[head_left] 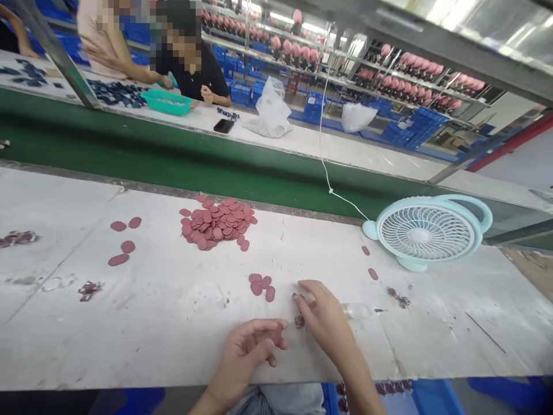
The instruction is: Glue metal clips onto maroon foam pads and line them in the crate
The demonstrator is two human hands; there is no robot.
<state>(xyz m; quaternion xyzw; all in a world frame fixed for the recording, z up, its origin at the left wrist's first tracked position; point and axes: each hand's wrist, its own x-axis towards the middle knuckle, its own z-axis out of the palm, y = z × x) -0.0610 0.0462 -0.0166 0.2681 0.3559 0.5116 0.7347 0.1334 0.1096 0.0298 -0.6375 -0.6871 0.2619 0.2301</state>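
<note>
Near the table's front edge my left hand (247,354) has its fingers curled round a reddish oval disc (275,334). To its right, my right hand (322,314) reaches over the white tabletop, thumb and forefinger around a tiny dark piece. Under that hand lies a small cluster of dark brown pieces (299,321), partly hidden. Several loose red discs (261,285) lie just beyond both hands. A big pile of the same discs (218,223) sits farther back. Right of my right hand, a clear bottle with a dark tip (358,311) lies on its side.
A light blue fan (425,230) stands at the back right, its white cord crossing the green belt (194,161). A thin rod (486,332) lies at right. Two people work across the belt beside a green basket (167,102). A blue crate (432,397) is below the front edge.
</note>
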